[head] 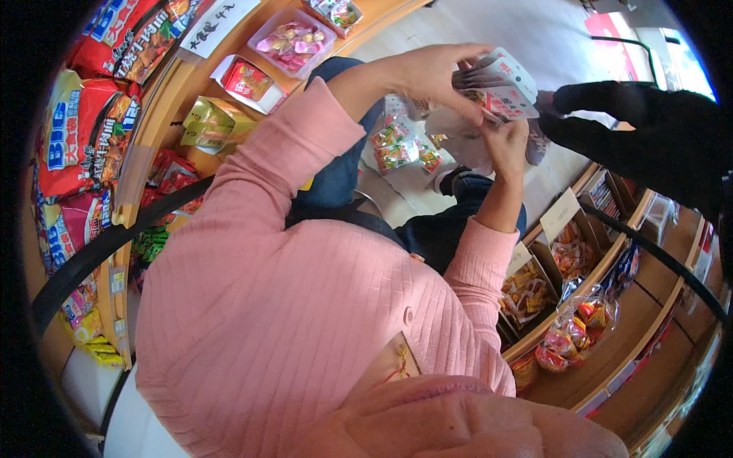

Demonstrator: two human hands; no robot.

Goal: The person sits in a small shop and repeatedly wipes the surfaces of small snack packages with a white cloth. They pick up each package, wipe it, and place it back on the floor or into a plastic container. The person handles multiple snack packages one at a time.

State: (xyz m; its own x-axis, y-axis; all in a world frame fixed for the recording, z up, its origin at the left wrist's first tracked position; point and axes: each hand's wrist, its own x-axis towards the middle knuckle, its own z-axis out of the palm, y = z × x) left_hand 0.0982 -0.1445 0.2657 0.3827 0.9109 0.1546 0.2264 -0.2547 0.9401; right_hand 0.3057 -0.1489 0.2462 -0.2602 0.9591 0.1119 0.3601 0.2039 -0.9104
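Note:
My left hand (452,80) is wrapped around a stack of small snack packets with white, red-printed hanging cards (507,86). From below, my right hand (507,143) has its fingers against the lower edge of the same stack; its grip is partly hidden. A translucent plastic bag (458,134) hangs beneath the hands. Farther down, on the floor, lie several clear packets with green and orange contents (395,149).
Shelves at left hold red noodle packs (86,131), a clear tub (292,43) of pink-wrapped sweets and a white open box (249,83). Right shelves hold boxes of small packets (527,292) and a bag of red-yellow items (572,338). A dark, unclear shape (641,126) reaches in beside the hands.

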